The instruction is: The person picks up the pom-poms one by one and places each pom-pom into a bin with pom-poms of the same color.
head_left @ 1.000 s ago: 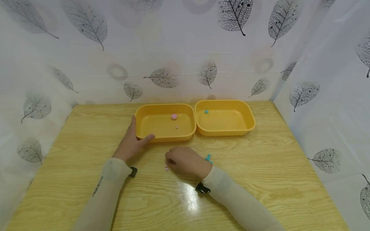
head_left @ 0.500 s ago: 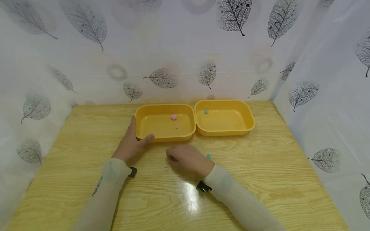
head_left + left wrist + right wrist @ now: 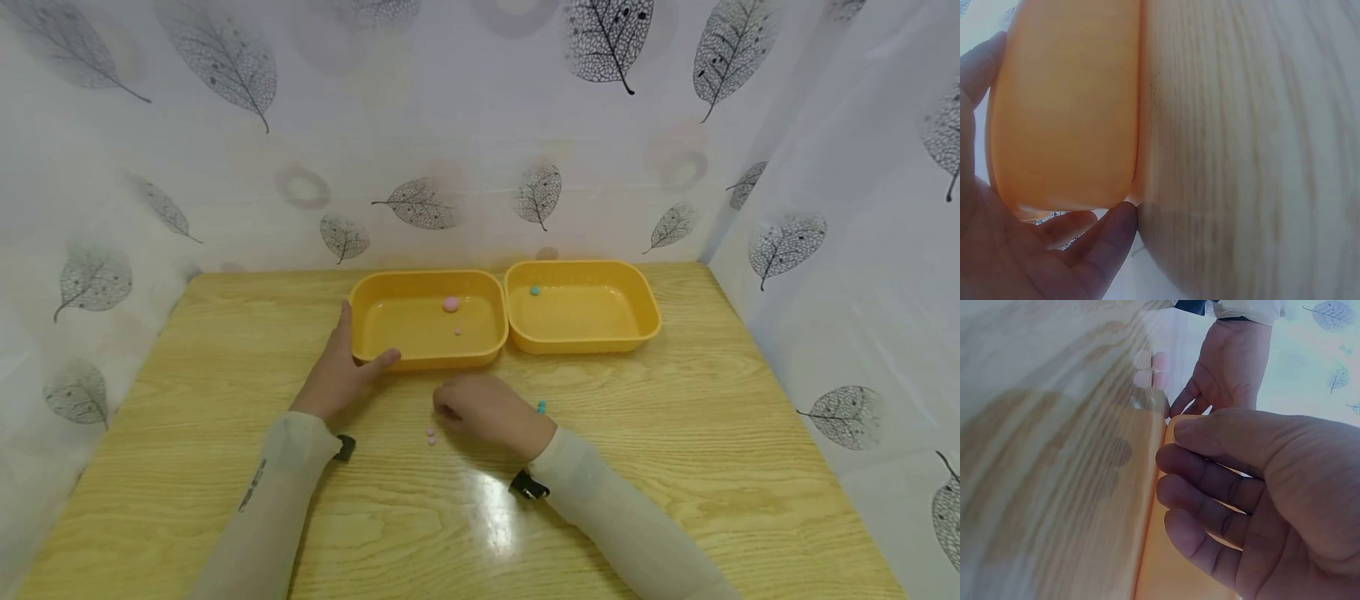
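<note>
My left hand point(image 3: 335, 372) grips the near left corner of the left yellow basin point(image 3: 430, 362), thumb along its front wall and fingers at its end. In the left wrist view the fingertips reach the basin's bottom edge by the table. My right hand point(image 3: 489, 412) hangs low over the table in front of that basin, its fingers curled and thumb close to the index finger. Nothing shows between them in the right wrist view. Just left of this hand lie two small pink balls point(image 3: 431, 436). Small blue balls point(image 3: 542, 407) sit behind the right wrist, partly hidden by it.
Inside the left basin are a larger pink ball point(image 3: 451, 304) and a tiny pink one point(image 3: 457, 332). The right yellow basin point(image 3: 582, 345) stands against it and contains a blue ball point(image 3: 534, 291). A leaf-patterned curtain point(image 3: 465, 125) closes off the back and sides of the wooden table point(image 3: 675, 467).
My right hand has shifted slightly right and away from the pink balls, and its wrist covers more of the blue balls. The left hand stays at the basin.
</note>
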`<state>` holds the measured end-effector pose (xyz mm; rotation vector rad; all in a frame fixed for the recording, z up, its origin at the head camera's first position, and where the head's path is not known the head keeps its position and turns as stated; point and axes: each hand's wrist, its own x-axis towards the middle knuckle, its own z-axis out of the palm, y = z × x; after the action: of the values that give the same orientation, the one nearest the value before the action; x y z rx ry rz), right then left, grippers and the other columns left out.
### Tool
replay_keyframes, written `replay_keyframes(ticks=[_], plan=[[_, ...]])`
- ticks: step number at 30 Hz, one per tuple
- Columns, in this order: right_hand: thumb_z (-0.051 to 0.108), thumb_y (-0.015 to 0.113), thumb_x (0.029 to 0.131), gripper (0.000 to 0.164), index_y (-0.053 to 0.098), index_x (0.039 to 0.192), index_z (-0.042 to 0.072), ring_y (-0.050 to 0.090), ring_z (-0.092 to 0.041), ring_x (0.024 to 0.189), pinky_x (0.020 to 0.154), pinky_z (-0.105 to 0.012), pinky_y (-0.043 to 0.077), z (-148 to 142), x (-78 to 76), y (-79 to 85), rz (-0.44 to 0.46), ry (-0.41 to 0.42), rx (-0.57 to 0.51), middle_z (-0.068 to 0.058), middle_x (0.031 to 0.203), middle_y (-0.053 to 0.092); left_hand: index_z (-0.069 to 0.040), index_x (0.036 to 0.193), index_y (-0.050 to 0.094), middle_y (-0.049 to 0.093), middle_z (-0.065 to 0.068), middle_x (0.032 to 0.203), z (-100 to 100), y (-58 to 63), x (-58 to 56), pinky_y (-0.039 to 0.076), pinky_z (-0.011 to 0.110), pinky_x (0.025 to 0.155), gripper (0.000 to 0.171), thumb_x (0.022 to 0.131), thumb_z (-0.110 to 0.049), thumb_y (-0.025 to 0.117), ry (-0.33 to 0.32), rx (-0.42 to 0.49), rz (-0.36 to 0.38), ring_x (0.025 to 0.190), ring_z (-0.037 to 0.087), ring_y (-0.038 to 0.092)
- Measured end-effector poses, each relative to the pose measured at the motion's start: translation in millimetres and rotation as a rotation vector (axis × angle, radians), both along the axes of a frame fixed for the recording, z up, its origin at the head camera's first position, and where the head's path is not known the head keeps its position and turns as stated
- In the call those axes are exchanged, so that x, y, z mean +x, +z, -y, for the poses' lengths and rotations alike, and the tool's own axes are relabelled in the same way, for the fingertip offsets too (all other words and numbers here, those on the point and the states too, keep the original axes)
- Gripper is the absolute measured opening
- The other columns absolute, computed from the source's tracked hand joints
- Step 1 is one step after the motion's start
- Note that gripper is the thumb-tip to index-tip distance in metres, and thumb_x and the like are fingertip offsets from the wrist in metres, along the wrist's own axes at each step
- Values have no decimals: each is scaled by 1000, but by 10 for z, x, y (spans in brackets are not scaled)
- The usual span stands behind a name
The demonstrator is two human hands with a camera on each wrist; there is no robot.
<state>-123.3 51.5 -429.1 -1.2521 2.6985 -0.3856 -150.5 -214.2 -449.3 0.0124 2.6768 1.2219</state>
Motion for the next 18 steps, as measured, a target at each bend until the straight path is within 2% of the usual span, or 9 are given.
replay_keyframes(ticks=[11,18], plan=[[3,63,96,29,55,76,22,39,-7,66,59,-20,31,9,6,5,-15,12,11,9,71,45,-28,159,-27,-14,6,172,-4,3,8,10,65,124,120,92,-71,63,-1,3,-1,158,38,0],[7,65,97,25,58,77,23,41,-6,65,58,-21,34,-4,6,-9,-17,7,-4,10,71,48,-27,160,-27,-13,8,172,-15,14,16,10,64,124,121,91,-71,63,0,0,-6,158,39,0]])
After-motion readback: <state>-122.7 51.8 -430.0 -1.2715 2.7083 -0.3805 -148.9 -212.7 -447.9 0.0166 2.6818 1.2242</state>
